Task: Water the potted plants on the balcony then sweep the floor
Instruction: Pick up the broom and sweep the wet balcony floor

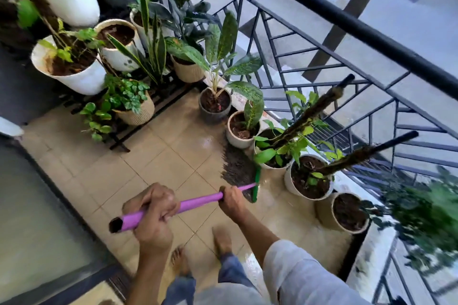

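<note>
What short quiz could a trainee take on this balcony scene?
1. True or false: both hands grip the purple handle.
2. Where is the green broom head?
A. on the railing
B. on the wet tiles beside the pots
C. inside a pot
3. Fill in: the dark patch lies on the ____ in front of the pots.

Key
1. True: the left hand holds the near end and the right hand holds it further down.
2. B, close to the white pot with the leafy plant.
3. Floor; the tiles around it look wet.
</note>
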Action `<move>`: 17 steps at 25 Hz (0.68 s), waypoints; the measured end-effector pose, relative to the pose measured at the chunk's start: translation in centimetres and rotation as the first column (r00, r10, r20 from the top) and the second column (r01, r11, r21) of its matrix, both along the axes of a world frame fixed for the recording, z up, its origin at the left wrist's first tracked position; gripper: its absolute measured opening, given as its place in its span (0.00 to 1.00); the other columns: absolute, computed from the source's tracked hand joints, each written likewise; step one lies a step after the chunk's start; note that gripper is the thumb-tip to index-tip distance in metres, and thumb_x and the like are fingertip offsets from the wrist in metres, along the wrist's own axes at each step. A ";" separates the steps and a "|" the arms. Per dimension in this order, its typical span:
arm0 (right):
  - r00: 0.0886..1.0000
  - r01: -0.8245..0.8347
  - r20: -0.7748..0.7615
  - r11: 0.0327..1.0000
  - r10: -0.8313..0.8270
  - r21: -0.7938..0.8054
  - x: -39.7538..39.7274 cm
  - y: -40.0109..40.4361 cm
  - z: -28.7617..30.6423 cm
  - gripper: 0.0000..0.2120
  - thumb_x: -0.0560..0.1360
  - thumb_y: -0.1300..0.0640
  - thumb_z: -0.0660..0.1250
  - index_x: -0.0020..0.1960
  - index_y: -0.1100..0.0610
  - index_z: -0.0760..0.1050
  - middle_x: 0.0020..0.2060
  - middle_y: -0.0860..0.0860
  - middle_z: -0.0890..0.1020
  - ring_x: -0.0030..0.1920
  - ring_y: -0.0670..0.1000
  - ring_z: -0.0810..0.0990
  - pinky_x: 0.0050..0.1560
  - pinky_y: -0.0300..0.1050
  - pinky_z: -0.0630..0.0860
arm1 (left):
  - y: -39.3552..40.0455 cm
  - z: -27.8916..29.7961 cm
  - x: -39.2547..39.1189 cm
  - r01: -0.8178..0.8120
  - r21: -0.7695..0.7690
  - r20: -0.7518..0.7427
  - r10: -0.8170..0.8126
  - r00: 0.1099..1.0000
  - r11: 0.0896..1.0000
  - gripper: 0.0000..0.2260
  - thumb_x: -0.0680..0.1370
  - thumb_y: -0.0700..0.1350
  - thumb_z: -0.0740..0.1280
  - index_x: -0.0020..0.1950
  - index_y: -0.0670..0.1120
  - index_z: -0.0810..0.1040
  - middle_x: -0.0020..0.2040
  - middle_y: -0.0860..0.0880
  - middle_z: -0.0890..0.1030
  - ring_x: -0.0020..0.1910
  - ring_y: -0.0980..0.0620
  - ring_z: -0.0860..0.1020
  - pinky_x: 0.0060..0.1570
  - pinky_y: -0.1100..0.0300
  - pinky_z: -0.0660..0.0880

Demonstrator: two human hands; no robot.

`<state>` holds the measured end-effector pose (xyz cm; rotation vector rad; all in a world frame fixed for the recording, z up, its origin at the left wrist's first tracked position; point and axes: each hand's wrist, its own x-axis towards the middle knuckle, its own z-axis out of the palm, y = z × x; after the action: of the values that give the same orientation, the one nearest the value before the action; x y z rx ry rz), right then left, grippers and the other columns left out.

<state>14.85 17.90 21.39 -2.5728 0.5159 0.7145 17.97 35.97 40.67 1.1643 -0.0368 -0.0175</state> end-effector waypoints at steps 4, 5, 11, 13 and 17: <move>0.997 0.040 -0.065 0.998 -0.043 -0.056 -6.1 -1.4 -0.7 0.16 0.88 0.57 0.55 0.71 0.60 0.74 0.66 0.58 0.80 0.67 0.56 0.78 0.67 0.50 0.70 | 0.0 -3.7 -1.5 0.136 -0.007 -0.085 -0.136 0.987 0.991 0.20 0.71 0.31 0.58 0.27 0.54 0.68 0.25 0.53 0.61 0.23 0.52 0.56 0.28 0.62 0.58; 0.996 0.042 -0.081 0.997 -0.047 -0.064 -8.0 -2.2 -1.2 0.17 0.89 0.57 0.54 0.72 0.61 0.73 0.67 0.58 0.79 0.68 0.56 0.77 0.68 0.49 0.69 | -0.5 -4.8 -2.1 0.174 -0.008 -0.129 -0.173 0.976 0.985 0.19 0.71 0.31 0.59 0.27 0.53 0.66 0.25 0.52 0.61 0.24 0.51 0.56 0.28 0.60 0.58; 0.956 0.186 -0.197 0.970 -0.216 -0.157 -18.8 -9.9 -3.3 0.17 0.90 0.55 0.52 0.72 0.57 0.72 0.67 0.55 0.79 0.67 0.53 0.79 0.64 0.48 0.73 | -6.5 -12.3 -8.6 0.470 -0.001 -0.377 -0.436 0.817 0.883 0.15 0.72 0.36 0.66 0.29 0.38 0.64 0.28 0.38 0.64 0.31 0.44 0.71 0.45 0.52 0.78; 0.937 0.231 -0.214 0.950 -0.275 -0.212 -21.5 -12.0 -3.4 0.13 0.88 0.60 0.58 0.69 0.61 0.75 0.62 0.57 0.82 0.62 0.55 0.82 0.60 0.48 0.76 | -8.5 -13.9 -10.3 0.554 -0.043 -0.447 -0.512 0.733 0.831 0.17 0.70 0.40 0.70 0.30 0.31 0.68 0.30 0.28 0.65 0.38 0.37 0.78 0.58 0.49 0.81; 0.887 0.315 -0.264 0.915 -0.378 -0.251 -26.2 -15.4 -3.5 0.13 0.87 0.62 0.59 0.68 0.63 0.76 0.61 0.60 0.82 0.62 0.58 0.82 0.63 0.51 0.77 | -12.4 -15.2 -12.1 0.702 -0.002 -0.478 -0.617 0.625 0.712 0.18 0.70 0.44 0.70 0.31 0.29 0.74 0.32 0.33 0.76 0.45 0.37 0.85 0.68 0.49 0.78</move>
<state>-11.31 2.49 17.89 -2.4505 1.1752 0.9772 5.86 23.53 25.44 1.2525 -0.0580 -0.9849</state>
